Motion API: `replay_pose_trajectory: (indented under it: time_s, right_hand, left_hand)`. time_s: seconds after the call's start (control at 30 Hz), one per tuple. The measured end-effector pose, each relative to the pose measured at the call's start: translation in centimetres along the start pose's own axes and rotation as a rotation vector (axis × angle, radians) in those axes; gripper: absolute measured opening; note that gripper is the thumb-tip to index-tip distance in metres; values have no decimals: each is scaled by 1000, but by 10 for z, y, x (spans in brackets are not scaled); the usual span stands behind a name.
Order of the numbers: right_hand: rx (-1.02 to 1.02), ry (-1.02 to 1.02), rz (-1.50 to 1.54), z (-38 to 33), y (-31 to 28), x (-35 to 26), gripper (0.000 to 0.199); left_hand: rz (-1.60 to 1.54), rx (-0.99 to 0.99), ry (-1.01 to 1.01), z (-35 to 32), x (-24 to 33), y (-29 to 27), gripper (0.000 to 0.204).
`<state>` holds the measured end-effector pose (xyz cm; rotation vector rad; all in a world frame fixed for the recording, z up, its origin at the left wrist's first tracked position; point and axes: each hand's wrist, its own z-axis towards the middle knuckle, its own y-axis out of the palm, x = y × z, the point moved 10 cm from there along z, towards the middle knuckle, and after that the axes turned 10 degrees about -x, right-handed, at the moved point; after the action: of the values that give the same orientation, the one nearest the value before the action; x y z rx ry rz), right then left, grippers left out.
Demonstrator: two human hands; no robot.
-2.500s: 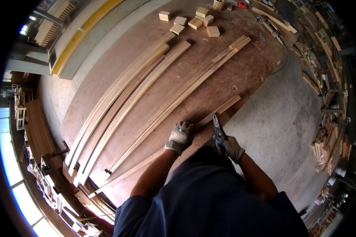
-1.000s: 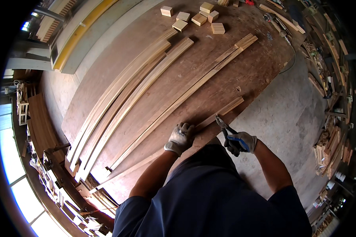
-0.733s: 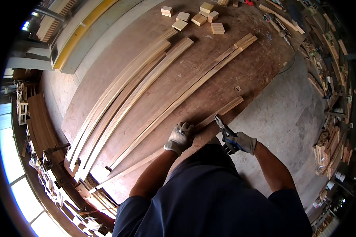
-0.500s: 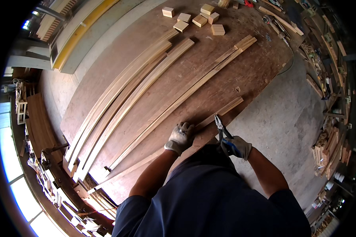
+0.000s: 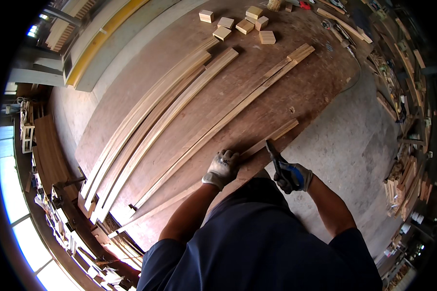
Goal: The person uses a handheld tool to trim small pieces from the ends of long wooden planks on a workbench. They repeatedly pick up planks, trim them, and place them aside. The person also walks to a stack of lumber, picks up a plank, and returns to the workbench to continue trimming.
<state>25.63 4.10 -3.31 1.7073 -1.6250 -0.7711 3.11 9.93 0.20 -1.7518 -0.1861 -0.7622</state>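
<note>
My left hand (image 5: pixel 222 169), in a pale work glove, is closed over a long narrow wooden strip (image 5: pixel 282 130). This strip lies along the near edge of a brown tabletop (image 5: pixel 257 99), running from the lower left to the right. In my right hand (image 5: pixel 298 177), gloved too with a blue patch showing, is a pair of dark-handled pliers (image 5: pixel 274 153). Their jaws point up and away from me, with the tip at the side of the strip; whether it touches the wood I cannot tell. The strip's middle is hidden under my left hand.
Several long wooden strips (image 5: pixel 155 104) lie side by side to the left, with a jointed pair (image 5: pixel 247 102) nearer me. Small wooden blocks (image 5: pixel 244 26) sit at the far end. A corded tool (image 5: pixel 336 33) lies far right. Scrap wood (image 5: pixel 407 182) is heaped beyond the concrete floor.
My right wrist has rolled, so the pliers now show edge-on and darker, and that hand sits slightly farther right. My left hand and the strip stay in place.
</note>
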Motion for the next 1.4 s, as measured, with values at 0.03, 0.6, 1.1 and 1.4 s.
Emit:
replay_pose_trajectory:
  time_s: [0.03, 0.6, 1.1, 1.4]
  right_hand:
    - [47, -20, -74, -2, -2, -5, 59]
    - [1146, -309, -1884, -62, 7, -97, 26]
    - [852, -728, -741, -67, -17, -98, 31]
    - [628, -788, -383, -89, -16, -134, 48]
  left_hand:
    - [5, -9, -6, 0, 0, 1, 31]
    - [6, -19, -12, -2, -1, 2, 36]
    - [-13, -41, -25, -2, -5, 7, 38]
    - [70, -72, -247, -66, -40, -10, 36]
